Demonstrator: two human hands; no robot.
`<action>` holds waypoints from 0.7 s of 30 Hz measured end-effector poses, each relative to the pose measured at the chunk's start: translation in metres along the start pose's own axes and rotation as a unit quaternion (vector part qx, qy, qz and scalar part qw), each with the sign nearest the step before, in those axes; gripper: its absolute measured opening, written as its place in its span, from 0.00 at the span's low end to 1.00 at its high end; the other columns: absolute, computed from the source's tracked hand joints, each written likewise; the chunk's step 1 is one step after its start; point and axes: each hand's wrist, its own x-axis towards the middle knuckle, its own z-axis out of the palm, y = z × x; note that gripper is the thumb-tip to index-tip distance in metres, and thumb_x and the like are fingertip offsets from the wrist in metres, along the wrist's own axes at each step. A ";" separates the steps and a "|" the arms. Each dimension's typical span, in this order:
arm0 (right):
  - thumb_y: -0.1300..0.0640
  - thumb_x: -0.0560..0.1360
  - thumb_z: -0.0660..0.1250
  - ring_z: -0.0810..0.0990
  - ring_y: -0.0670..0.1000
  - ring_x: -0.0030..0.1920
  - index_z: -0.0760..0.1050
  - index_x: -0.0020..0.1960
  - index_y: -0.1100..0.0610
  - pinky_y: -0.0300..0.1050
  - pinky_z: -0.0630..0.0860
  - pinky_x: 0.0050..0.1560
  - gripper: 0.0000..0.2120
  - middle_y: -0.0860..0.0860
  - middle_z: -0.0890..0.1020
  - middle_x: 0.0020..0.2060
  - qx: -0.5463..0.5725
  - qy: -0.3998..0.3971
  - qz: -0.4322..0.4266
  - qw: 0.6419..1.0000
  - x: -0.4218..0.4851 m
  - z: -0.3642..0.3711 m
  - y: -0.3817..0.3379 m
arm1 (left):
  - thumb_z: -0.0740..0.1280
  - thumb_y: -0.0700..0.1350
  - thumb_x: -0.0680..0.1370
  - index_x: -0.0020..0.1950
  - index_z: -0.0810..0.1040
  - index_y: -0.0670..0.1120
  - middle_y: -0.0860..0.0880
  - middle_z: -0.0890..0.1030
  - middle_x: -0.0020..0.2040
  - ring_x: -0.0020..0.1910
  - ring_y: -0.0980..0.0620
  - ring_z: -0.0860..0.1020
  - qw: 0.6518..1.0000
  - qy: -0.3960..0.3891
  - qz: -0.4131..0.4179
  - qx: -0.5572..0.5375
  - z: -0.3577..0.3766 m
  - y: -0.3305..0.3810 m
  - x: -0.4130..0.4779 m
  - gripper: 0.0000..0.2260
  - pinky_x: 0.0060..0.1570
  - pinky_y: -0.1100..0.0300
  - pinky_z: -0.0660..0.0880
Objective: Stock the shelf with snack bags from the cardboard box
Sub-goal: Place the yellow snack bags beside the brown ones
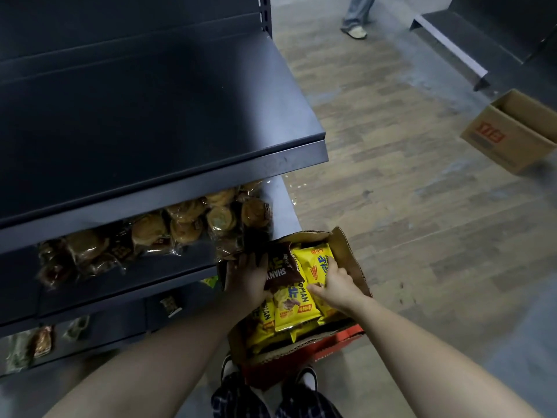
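Observation:
An open cardboard box [351, 260] with a red front stands on the floor at my feet, filled with several yellow snack bags [297, 309] and a brown snack bag [281, 268]. My left hand [245, 277] lies on the left side of the brown bag, fingers spread over it. My right hand [333, 282] grips a yellow snack bag [316, 263] at the box's right side. The dark metal shelf [168, 116] rises to the left; its upper board is bare.
Wrapped pastries [187, 224] lie on the lower shelf board, with a few packets on boards below. A second cardboard box [509, 131] sits on the wooden floor at right. Another person's legs [358, 16] stand far down the aisle, beside another shelf unit [452, 40].

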 end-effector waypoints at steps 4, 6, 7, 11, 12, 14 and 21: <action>0.44 0.76 0.65 0.63 0.63 0.70 0.40 0.78 0.59 0.56 0.65 0.67 0.45 0.63 0.61 0.70 0.002 0.012 0.018 1.000 0.004 0.003 -0.003 | 0.69 0.56 0.72 0.75 0.55 0.43 0.42 0.62 0.71 0.70 0.42 0.61 1.000 0.017 0.003 0.013 0.003 0.000 0.005 0.39 0.65 0.48 0.62; 0.47 0.76 0.66 0.63 0.63 0.70 0.42 0.77 0.60 0.57 0.66 0.67 0.44 0.63 0.62 0.70 0.012 0.025 0.020 0.999 0.005 0.004 -0.005 | 0.67 0.54 0.73 0.73 0.59 0.42 0.43 0.63 0.70 0.70 0.42 0.61 1.000 0.022 -0.005 -0.006 0.004 0.000 0.007 0.34 0.63 0.49 0.64; 0.47 0.75 0.67 0.63 0.63 0.69 0.44 0.77 0.60 0.58 0.67 0.66 0.43 0.63 0.63 0.69 0.021 0.033 0.021 0.999 0.004 0.004 -0.006 | 0.67 0.53 0.73 0.73 0.60 0.42 0.43 0.63 0.70 0.70 0.42 0.61 0.999 0.026 -0.007 -0.024 0.005 0.000 0.007 0.33 0.63 0.50 0.65; 0.51 0.71 0.73 0.66 0.62 0.68 0.49 0.75 0.60 0.58 0.68 0.66 0.44 0.60 0.65 0.69 0.093 0.052 0.040 0.993 0.005 0.003 -0.006 | 0.69 0.55 0.71 0.73 0.62 0.44 0.43 0.66 0.70 0.70 0.42 0.63 0.992 0.048 -0.013 -0.116 0.009 -0.001 0.006 0.34 0.64 0.50 0.64; 0.53 0.70 0.73 0.66 0.61 0.68 0.49 0.76 0.59 0.57 0.68 0.67 0.44 0.60 0.65 0.70 0.115 0.051 0.043 0.991 0.005 0.002 -0.006 | 0.69 0.55 0.71 0.73 0.62 0.44 0.44 0.68 0.69 0.69 0.43 0.65 0.989 0.049 -0.016 -0.140 0.010 -0.003 0.005 0.35 0.64 0.51 0.64; 0.59 0.70 0.73 0.69 0.59 0.67 0.50 0.75 0.60 0.53 0.70 0.66 0.43 0.59 0.67 0.69 0.160 0.049 0.042 0.985 0.005 -0.002 -0.003 | 0.70 0.55 0.69 0.73 0.63 0.44 0.44 0.72 0.67 0.67 0.44 0.69 0.979 0.053 -0.019 -0.194 0.012 -0.007 0.002 0.36 0.64 0.53 0.65; 0.71 0.70 0.67 0.75 0.51 0.41 0.64 0.68 0.60 0.41 0.72 0.35 0.28 0.54 0.76 0.47 0.266 0.047 0.009 0.963 -0.015 -0.023 -0.006 | 0.74 0.46 0.67 0.68 0.66 0.44 0.46 0.79 0.56 0.55 0.46 0.78 0.912 0.084 -0.013 -0.402 -0.007 -0.015 -0.013 0.32 0.53 0.55 0.75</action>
